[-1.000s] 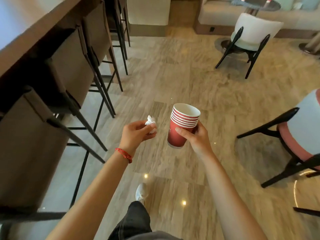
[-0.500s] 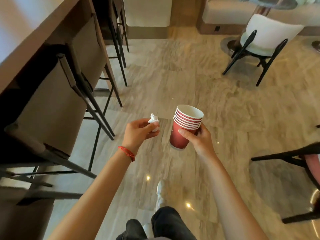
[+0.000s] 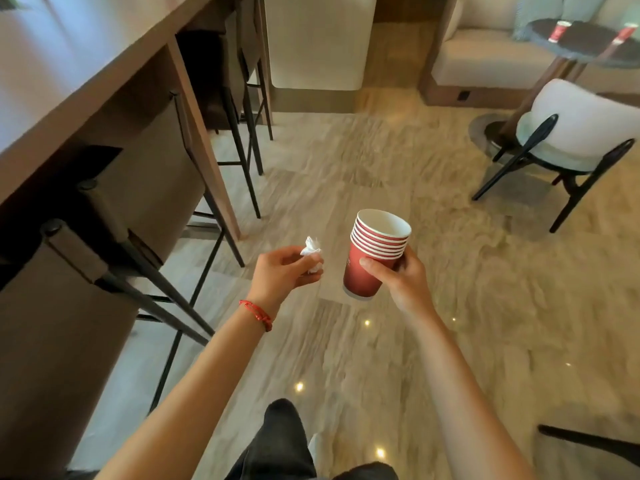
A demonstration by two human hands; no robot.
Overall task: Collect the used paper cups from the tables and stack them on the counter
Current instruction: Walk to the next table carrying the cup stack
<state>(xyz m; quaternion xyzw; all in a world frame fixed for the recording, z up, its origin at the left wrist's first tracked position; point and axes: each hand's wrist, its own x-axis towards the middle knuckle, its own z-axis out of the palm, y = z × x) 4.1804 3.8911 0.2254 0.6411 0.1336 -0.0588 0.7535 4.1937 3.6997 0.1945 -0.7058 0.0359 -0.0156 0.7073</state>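
Nested stack of red paper cups, white rims banded and tapered walls smooth, is being gripped by the right hand, fingers curling round it above the polished, veined stone floor. The left hand is pinching a crumpled white tissue. Compared with half a second earlier, a round dark surface carrying two more red cups is coming into view far right, and the wooden counter is lying closer on the left.
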